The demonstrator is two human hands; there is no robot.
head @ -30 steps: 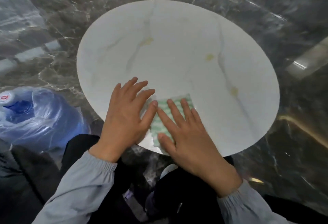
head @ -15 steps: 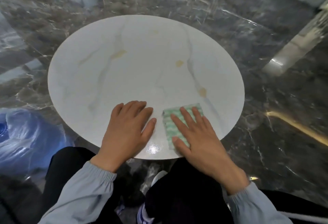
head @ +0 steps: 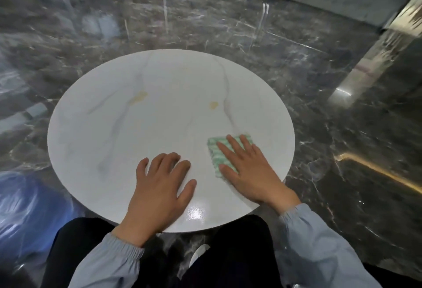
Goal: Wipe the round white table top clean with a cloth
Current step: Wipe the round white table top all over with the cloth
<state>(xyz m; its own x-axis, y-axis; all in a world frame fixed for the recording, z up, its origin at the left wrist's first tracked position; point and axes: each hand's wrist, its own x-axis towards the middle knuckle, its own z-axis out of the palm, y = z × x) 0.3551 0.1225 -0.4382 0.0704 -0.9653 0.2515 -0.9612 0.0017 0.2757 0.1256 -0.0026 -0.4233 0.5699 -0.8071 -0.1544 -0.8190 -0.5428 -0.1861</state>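
Your right hand (head: 253, 173) lies flat with its fingers spread on the green-and-white striped cloth (head: 222, 152), pressing it onto the round white table (head: 141, 132) in the lower right part of the table top, close to the right-hand rim. Nothing is pinched in that grip; the palm and fingers simply cover the near half of the cloth, while its far edge and left side show beyond your fingertips. Your left hand (head: 159, 187) rests palm down on the bare table just left of the cloth, fingers loosely spread and empty, near the bottom edge of the table top. The two hands lie apart, with a strip of white surface between them. Two yellowish marks sit on the table higher in the frame, one (head: 138, 97) left of centre and one (head: 214, 105) right of centre, both well away from the cloth. A bright glare spot (head: 194, 213) shines by the near rim. Grey sleeves cover both wrists, and the dark marble floor (head: 331, 128) surrounds the table.
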